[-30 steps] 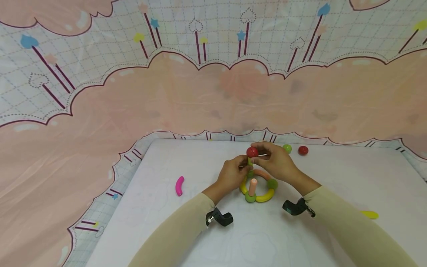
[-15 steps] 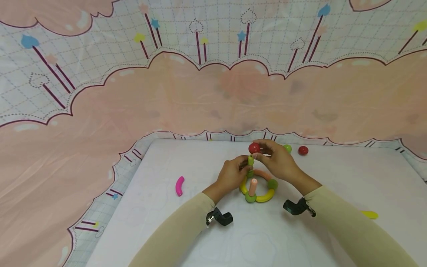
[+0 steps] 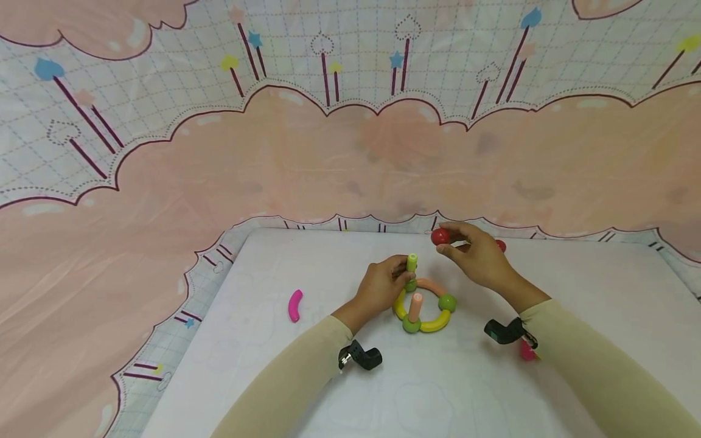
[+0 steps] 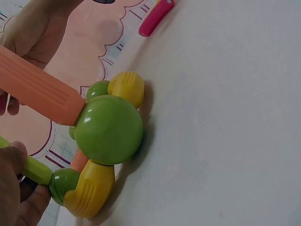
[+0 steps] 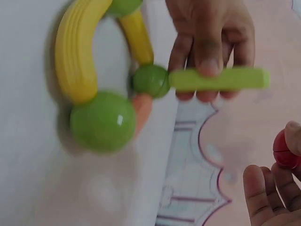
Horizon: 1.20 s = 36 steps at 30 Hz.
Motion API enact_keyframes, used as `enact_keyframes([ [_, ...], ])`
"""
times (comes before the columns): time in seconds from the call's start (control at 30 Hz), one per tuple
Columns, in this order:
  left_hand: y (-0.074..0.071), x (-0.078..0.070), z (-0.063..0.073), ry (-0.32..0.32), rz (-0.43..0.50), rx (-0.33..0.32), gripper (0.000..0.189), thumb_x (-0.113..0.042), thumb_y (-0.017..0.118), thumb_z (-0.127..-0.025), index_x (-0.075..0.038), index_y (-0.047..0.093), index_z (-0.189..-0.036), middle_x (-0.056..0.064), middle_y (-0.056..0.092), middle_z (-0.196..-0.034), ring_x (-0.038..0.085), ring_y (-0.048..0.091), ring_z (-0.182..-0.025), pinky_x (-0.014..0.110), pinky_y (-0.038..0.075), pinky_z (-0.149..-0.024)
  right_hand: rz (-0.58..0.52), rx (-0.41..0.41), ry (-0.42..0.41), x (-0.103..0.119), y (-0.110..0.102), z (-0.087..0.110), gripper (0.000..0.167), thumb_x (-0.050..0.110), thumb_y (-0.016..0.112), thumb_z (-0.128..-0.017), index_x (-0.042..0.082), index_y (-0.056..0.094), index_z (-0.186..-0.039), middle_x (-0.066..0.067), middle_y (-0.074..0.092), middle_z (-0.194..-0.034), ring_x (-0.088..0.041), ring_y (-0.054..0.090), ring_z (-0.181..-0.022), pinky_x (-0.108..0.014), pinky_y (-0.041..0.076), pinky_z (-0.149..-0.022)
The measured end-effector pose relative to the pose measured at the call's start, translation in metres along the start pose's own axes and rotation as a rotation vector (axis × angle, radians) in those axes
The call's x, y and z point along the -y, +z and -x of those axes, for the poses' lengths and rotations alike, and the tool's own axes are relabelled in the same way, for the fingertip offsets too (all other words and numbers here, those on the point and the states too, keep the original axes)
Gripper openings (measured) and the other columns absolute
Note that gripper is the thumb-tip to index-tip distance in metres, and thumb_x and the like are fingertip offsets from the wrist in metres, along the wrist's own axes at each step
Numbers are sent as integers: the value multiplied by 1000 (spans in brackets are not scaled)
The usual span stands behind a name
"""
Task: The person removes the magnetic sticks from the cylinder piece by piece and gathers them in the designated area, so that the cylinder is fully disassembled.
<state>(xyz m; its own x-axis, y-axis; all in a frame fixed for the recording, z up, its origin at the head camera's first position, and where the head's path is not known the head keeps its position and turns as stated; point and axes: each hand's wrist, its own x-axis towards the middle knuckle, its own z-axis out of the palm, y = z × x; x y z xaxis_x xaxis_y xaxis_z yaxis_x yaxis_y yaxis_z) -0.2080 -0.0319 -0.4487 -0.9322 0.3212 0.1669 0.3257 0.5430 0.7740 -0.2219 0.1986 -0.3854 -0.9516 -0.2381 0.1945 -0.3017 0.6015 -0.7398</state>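
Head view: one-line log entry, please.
left hand: grips green stick | right hand: holds red ball | red ball: apart from green stick | ring: on table, orange stick sticking up

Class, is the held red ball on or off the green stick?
Off: the right hand holds the red ball apart from the green stick, its tip bare.

Red ball (image 3: pixel 440 236), upright light-green rod (image 3: pixel 412 262)

Red ball (image 3: pixel 440 236), lime-green rod (image 5: pixel 245 78)
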Motion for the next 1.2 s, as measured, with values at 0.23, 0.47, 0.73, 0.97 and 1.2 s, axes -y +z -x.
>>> enact_keyframes([
  [0.23,0,1,1,10,1,3,38,-19,65,-104,-5,62,-139,9,74,-129,17,71,-120,22,57,-97,39,-53,59,-19,-20,-1,51,22,72,-101,2,54,-145,-21,66,-131,-36,63,-120,-53,54,-100],
  [0.47,-1,1,1,16,-1,10,38,-19,65,-104,-5,62,-139,9,74,-130,16,71,-121,21,56,-97,76,-86,123,-44,-40,-2,51,27,68,-104,1,53,-145,-23,65,-136,-40,60,-126,-56,50,-103],
  [0.73,0,2,0,2,-5,16,38,-21,65,-104,-6,62,-139,8,74,-131,16,71,-121,22,56,-98,99,-97,214,-78,-61,2,57,33,63,-106,-1,48,-149,-27,60,-140,-45,53,-132,-59,48,-103],
  [0.97,-1,3,1,24,-22,7,38,-21,67,-103,-6,62,-139,8,74,-130,17,71,-122,21,56,-98,146,-95,325,-107,-78,10,63,40,57,-108,-3,44,-151,-30,56,-143,-52,46,-134,-62,47,-100],
  [1.2,0,3,0,15,-25,10,38,-20,67,-103,-6,63,-138,8,75,-129,17,71,-121,22,56,-98,177,-83,382,-126,-87,18,62,37,57,-108,-7,43,-150,-36,53,-143,-55,47,-131,-57,53,-93],
])
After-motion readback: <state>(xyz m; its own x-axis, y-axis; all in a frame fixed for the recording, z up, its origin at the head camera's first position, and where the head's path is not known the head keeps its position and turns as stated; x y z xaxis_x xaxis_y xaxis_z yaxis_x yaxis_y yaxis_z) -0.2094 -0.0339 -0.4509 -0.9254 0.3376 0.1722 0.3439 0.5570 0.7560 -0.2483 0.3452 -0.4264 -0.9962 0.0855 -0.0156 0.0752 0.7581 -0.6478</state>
